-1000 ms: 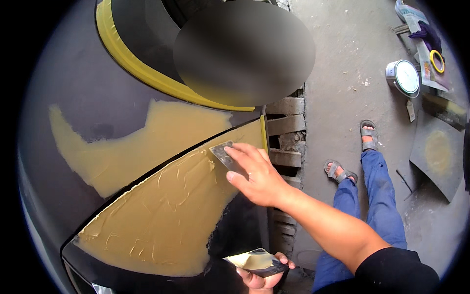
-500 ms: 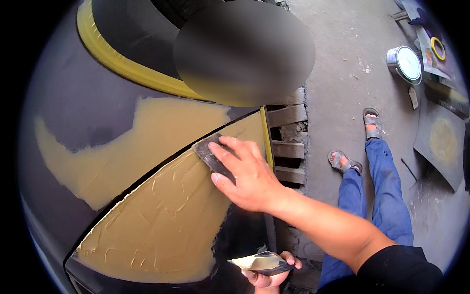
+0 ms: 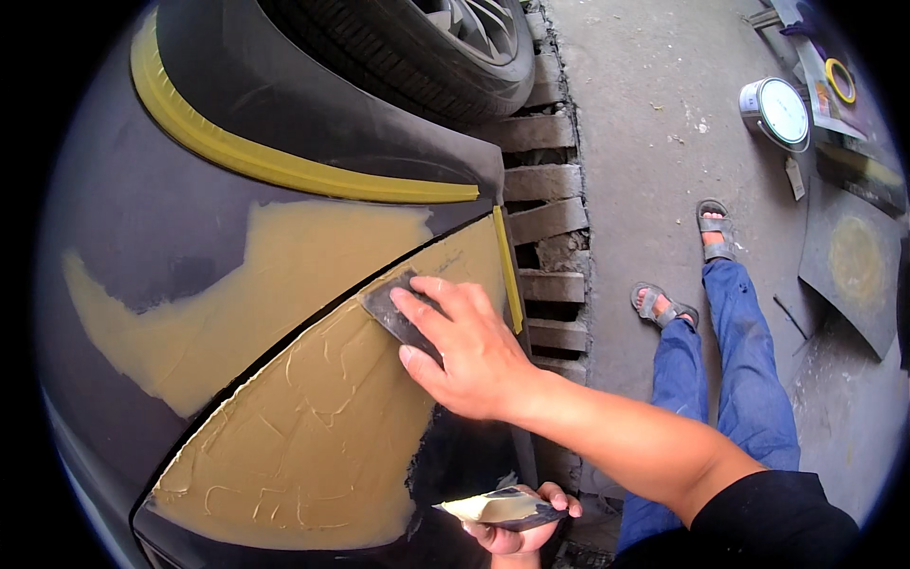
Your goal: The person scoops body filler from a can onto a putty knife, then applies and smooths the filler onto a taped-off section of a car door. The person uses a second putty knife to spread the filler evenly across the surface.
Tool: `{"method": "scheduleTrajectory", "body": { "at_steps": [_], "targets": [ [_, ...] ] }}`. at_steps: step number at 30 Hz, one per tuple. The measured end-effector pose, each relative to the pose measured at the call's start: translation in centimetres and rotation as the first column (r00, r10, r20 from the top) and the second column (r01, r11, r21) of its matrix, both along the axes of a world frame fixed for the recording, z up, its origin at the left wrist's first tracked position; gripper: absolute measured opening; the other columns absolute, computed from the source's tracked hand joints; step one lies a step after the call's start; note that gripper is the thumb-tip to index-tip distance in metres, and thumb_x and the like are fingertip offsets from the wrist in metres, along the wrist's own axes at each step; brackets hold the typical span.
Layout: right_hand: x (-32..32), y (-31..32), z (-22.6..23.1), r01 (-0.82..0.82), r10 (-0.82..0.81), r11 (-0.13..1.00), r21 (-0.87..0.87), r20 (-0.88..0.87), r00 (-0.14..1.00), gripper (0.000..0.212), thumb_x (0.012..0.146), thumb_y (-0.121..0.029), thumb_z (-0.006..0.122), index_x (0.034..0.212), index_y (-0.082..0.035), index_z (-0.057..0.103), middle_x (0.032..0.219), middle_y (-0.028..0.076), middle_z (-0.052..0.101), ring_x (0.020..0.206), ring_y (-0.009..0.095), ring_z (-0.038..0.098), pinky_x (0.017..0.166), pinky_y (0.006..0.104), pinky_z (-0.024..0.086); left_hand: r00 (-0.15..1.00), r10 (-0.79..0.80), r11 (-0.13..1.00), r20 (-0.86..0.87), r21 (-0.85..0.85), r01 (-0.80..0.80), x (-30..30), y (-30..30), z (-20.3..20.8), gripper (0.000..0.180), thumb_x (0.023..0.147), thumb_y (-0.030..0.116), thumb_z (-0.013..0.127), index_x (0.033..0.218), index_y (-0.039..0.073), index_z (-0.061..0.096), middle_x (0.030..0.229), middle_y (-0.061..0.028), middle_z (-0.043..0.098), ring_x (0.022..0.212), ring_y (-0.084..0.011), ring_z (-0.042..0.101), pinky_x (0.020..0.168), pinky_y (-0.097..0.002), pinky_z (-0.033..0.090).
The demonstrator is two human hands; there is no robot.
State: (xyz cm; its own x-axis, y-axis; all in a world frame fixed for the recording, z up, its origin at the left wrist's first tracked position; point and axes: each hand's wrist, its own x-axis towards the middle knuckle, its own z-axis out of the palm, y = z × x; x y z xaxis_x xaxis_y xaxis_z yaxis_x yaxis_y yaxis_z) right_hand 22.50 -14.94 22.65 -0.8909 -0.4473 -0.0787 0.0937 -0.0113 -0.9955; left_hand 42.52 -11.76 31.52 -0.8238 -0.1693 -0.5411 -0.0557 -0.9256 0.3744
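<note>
My right hand (image 3: 471, 356) presses a dark flat putty spreader (image 3: 406, 311) against a car body panel, fingers spread over its back. Tan putty (image 3: 303, 431) covers much of this panel, ridged and wet-looking below the spreader, thinner and smoother above it. The spreader's upper corner lies beside the dark seam (image 3: 284, 347) between two panels. Lower down, my left hand (image 3: 517, 539) grips a dark flat mixing plate (image 3: 531, 519) with a heap of pale putty (image 3: 485, 507) on it, partly hiding its shape. Smoother tan putty (image 3: 294, 251) coats the neighbouring panel across the seam.
Yellow masking tape (image 3: 237, 152) borders the wheel arch near a tyre (image 3: 445, 85). Slatted blocks (image 3: 545, 220) line a gap in the floor beside the car. To the right stand my sandalled feet (image 3: 716, 228), a paint can (image 3: 784, 112) and a curved panel (image 3: 853, 266).
The view has shifted slightly, and the wheel shows where a blurred oval was. My right hand and the spreader stay at almost the same spot on the panel; my left hand keeps its hold.
</note>
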Motion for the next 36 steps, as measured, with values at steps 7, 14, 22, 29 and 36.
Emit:
{"method": "scheduleTrajectory", "body": {
  "at_steps": [7,14,22,29,36],
  "targets": [
    [1.3,1.7,-2.0,-0.046,0.046,0.999,0.008,-0.019,0.999,0.049,0.084,-0.025,0.060,0.128,-0.007,0.053,0.132,0.014,0.047,0.112,0.038,0.047,0.096,0.0472,0.042,0.999,0.039,0.999,-0.035,0.006,-0.038,-1.1,0.3,0.3,0.088,0.079,0.074,0.051,0.131,0.003,0.053,0.124,-0.0103,0.059,0.115,-0.0294,0.045,0.093,-0.0505,0.036],
    [0.8,-0.2,-2.6,0.002,-0.002,1.000,-0.013,-0.019,1.000,0.051,0.083,-0.025,0.062,0.130,-0.007,0.052,0.132,0.014,0.047,0.111,0.037,0.047,0.096,0.0470,0.042,0.997,-0.072,0.995,-0.034,-0.071,0.069,-0.4,-0.4,0.0,0.063,0.088,0.064,0.048,0.135,0.021,0.053,0.136,-0.0020,0.053,0.117,-0.0312,0.047,0.089,-0.0561,0.037],
    [1.7,1.2,-3.2,0.011,-0.012,1.000,-0.015,-0.044,0.999,0.050,0.083,-0.025,0.062,0.129,-0.007,0.052,0.130,0.014,0.048,0.109,0.037,0.048,0.094,0.0466,0.043,0.999,-0.003,1.000,-0.049,-0.026,0.002,-0.8,-0.1,0.2,0.086,0.080,0.074,0.050,0.131,0.004,0.052,0.125,-0.0056,0.059,0.116,-0.0281,0.045,0.093,-0.0506,0.036],
    [3.4,0.0,-2.4,0.011,-0.014,0.998,-0.062,-0.048,0.999,0.052,0.082,-0.022,0.064,0.131,-0.007,0.050,0.132,0.015,0.046,0.110,0.037,0.046,0.095,0.0455,0.042,0.999,-0.011,0.999,-0.052,-0.038,0.009,0.0,-0.5,0.1,0.085,0.081,0.073,0.050,0.131,0.005,0.052,0.124,-0.0030,0.059,0.116,-0.0286,0.045,0.093,-0.0504,0.036],
    [10.5,2.2,-2.3,-0.154,0.153,0.983,-0.099,-0.010,0.988,0.060,0.077,-0.016,0.069,0.133,-0.006,0.049,0.133,0.018,0.044,0.111,0.039,0.045,0.096,0.0476,0.040,0.999,-0.014,0.998,-0.051,-0.054,0.012,-0.1,-0.6,0.3,0.083,0.081,0.072,0.050,0.131,0.006,0.053,0.126,-0.0008,0.057,0.116,-0.0283,0.044,0.093,-0.0507,0.036]
  ]
}}
